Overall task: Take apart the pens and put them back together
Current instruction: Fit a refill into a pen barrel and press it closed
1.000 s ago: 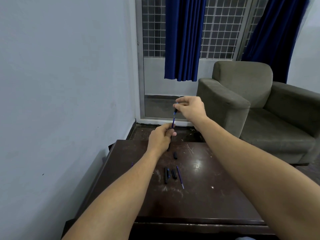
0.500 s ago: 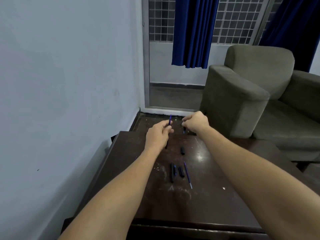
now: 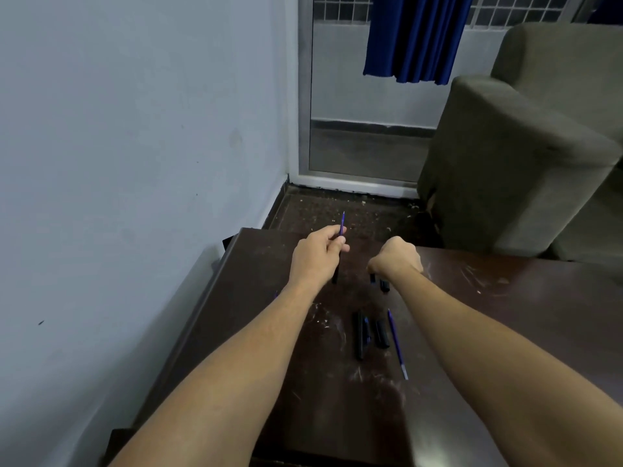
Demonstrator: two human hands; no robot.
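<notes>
A black barrel point(image 3: 335, 277) is gripped in the left hand point(image 3: 318, 256), with fingers and thumb curled round it. It is held nearly upright above the far part of the table point(image 3: 505, 315), and a blue refill point(image 3: 342, 225) is seen projecting from its top. The right hand point(image 3: 396, 259) is held just to the right, apart from the left, with the knuckles up and the fingers curled down toward the tabletop. A small dark piece point(image 3: 372, 278) is seen just under its fingertips, but whether it is pinched or merely lies there cannot be told. A black cap point(image 3: 384, 285) is laid on the table just beside that piece, on its right. Nearer the person, between the two forearms, three more parts are laid side by side: a long black body point(image 3: 360, 335), a short black part point(image 3: 382, 333) to its right, and a loose blue refill point(image 3: 397, 343) at the right, with its tip pointed toward the person. The dark tabletop is marked with pale scuffs. A pale wall point(image 3: 135, 163) is seen on the left, a grey-green sofa point(image 3: 522, 170) on the right and a blue curtain point(image 3: 414, 38) beyond.
</notes>
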